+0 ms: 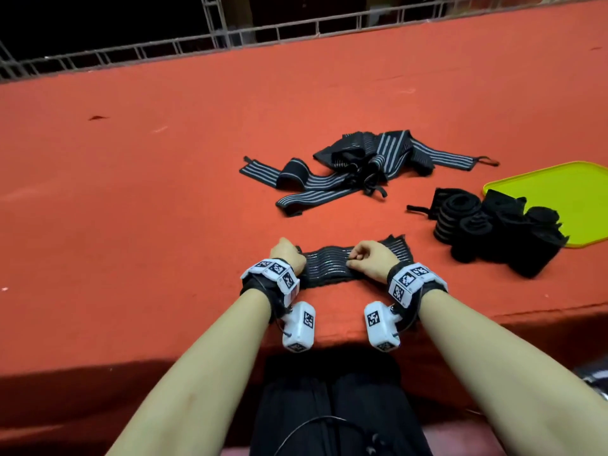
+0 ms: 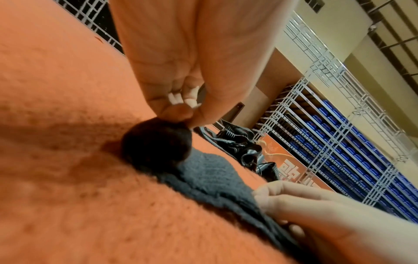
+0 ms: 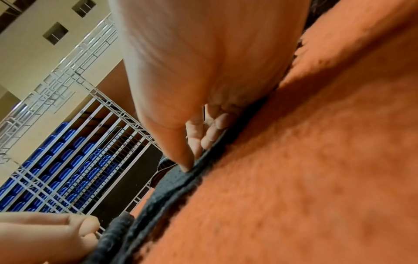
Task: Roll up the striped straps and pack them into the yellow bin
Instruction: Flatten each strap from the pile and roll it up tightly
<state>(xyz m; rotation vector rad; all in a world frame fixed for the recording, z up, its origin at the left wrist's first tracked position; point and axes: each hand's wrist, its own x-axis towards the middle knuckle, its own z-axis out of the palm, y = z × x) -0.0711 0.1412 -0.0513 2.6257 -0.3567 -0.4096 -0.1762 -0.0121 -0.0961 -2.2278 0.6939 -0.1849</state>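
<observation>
Orange-red felt covers the long worktop (image 1: pixel 164 179) on which a black elastic strap with thin grey stripes (image 1: pixel 325 264) lies stretched flat near the front edge, running from left to right between a seated person's two hands. The left hand (image 1: pixel 288 253) sits at the strap's left end with its fingers curled down; the left wrist view shows the fingertips (image 2: pixel 181 110) pinching a small dark roll (image 2: pixel 156 144) already formed at that end. The right hand (image 1: pixel 370 260) rests further along the same strap, fingers bent, thumb and fingertips (image 3: pixel 203 139) pressed onto the fabric and gripping its near edge. Beyond the right hand, the strap's free end (image 1: pixel 396 246) fans out on the felt.

Further back, near the middle of the worktop, a loose tangle of black straps with grey stripes (image 1: pixel 362 162) lies unrolled, with ends trailing left and right. To the right of the hands, a cluster of tightly rolled black straps (image 1: pixel 493 228) stands on the felt, its far side overlapping the near edge of a shallow yellow-green plastic bin (image 1: pixel 572 189) at the right border of the head view. The strap in hand lies well apart from that bin, with the rolled cluster between them.

White marker-tagged camera units (image 1: pixel 297 327) are strapped to both wrists. A grey metal railing (image 1: pixel 230 37) runs along the worktop's far side.
</observation>
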